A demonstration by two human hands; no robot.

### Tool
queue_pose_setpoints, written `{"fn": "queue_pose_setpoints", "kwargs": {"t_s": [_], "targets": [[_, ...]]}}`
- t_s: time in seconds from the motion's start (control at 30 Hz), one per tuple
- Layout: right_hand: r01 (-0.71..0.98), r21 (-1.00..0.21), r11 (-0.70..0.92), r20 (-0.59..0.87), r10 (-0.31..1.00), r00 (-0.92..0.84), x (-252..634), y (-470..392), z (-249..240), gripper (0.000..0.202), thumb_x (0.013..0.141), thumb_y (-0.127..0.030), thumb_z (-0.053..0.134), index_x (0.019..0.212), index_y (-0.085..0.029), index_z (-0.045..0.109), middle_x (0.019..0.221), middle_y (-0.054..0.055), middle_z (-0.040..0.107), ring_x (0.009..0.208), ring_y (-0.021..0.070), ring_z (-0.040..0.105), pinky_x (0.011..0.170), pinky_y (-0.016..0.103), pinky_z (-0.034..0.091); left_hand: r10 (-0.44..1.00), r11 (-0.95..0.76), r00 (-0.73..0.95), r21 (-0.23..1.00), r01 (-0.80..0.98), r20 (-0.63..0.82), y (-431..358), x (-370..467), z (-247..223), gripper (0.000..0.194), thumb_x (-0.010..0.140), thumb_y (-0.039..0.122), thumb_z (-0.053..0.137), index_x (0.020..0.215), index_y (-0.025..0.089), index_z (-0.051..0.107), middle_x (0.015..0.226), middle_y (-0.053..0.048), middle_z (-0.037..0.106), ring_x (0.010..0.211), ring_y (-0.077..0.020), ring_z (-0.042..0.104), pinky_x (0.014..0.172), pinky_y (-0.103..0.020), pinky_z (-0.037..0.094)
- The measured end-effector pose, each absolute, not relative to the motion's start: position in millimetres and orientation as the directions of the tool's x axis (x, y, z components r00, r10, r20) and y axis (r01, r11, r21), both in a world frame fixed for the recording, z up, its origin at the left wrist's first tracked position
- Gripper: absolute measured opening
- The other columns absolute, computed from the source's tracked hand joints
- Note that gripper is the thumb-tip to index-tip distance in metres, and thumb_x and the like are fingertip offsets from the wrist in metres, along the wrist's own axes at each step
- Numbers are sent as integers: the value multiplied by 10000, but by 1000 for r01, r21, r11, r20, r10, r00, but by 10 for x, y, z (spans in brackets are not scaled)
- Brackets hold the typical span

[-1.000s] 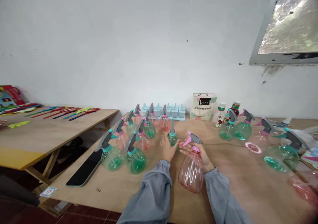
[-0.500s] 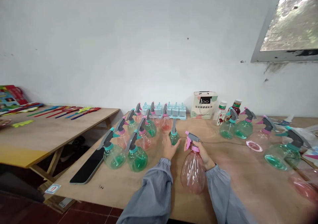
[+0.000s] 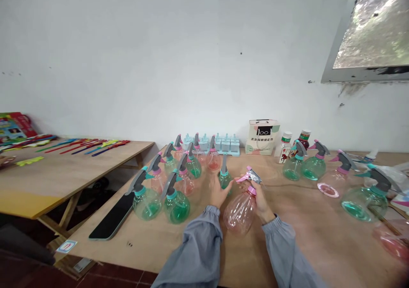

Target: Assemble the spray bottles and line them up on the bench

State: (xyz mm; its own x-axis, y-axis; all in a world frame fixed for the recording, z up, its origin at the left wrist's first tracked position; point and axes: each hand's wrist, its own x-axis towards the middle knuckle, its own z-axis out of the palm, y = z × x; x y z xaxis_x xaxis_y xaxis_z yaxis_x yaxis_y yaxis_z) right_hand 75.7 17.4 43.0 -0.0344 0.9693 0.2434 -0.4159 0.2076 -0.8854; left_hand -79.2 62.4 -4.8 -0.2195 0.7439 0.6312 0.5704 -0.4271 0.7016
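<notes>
My right hand (image 3: 260, 197) is closed around the neck of a pink spray bottle (image 3: 240, 213), just below its pink-and-grey trigger head. The bottle leans, its rounded base swung to the left and its head to the right. My left hand (image 3: 219, 191) is open, with the thumb spread from the fingers, in front of a green spray bottle (image 3: 224, 178); whether it touches that bottle I cannot tell. To the left stand several more spray bottles, among them a green one (image 3: 177, 207) and a pink one (image 3: 213, 159).
Behind are pale blue ice-pop moulds (image 3: 227, 145), a paper bag (image 3: 262, 138) and a white-capped bottle (image 3: 283, 147). More spray bottles, including a large green one (image 3: 364, 203), stand at right. A phone (image 3: 111, 217) lies near the left edge; another table (image 3: 79, 168) holds colourful strips.
The pink spray bottle has tipped from nearly upright, its base moving left and up in my right hand. My left hand has hardly moved.
</notes>
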Motion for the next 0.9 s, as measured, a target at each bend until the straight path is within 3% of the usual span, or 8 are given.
{"fn": "queue_pose_setpoints", "kwargs": {"t_s": [0.2,0.33,0.57,0.7,0.8,0.9], "targets": [[-427,-866,260,244,965,93,823,218,411,387,745,-623,596,786,-244,656,741,36,732,606,168,617,562,290,527,732,-443,-205,682,581,650,651,-807,-74,606,798,430,689,1311,193,467,1258,-132,602,1261,-294,549,1079,-488,423],[-423,-872,245,235,969,78,811,196,419,367,741,-590,623,847,-243,676,833,47,756,691,183,661,596,289,539,745,-428,-218,703,567,630,635,-800,-58,587,801,425,681,1293,181,474,1245,-138,605,1235,-296,561,1075,-491,422],[-422,-862,281,228,958,173,820,175,405,373,756,-611,599,716,-242,633,692,25,708,601,178,640,522,279,504,769,-419,-207,721,551,605,627,-792,-41,607,795,446,685,1303,192,471,1268,-128,596,1265,-300,541,1100,-496,399],[-287,-897,335,293,939,180,1004,194,392,363,796,-594,590,813,-244,687,811,41,736,808,223,688,693,326,549,767,-413,-218,725,551,603,630,-773,-48,594,788,424,699,1291,200,477,1259,-124,608,1253,-296,552,1086,-487,415],[-114,-895,431,361,851,382,1269,192,386,327,757,-556,678,871,-249,680,852,26,721,868,218,673,779,340,539,770,-417,-208,723,551,603,632,-767,-46,589,783,408,707,1282,198,478,1254,-126,611,1252,-295,557,1078,-479,424],[57,-865,499,449,717,534,1647,185,397,341,724,-544,724,881,-250,656,858,6,693,832,185,649,752,311,527,760,-425,-210,716,554,615,634,-768,-42,593,781,403,711,1283,195,475,1247,-128,609,1248,-295,561,1079,-478,423]]}}
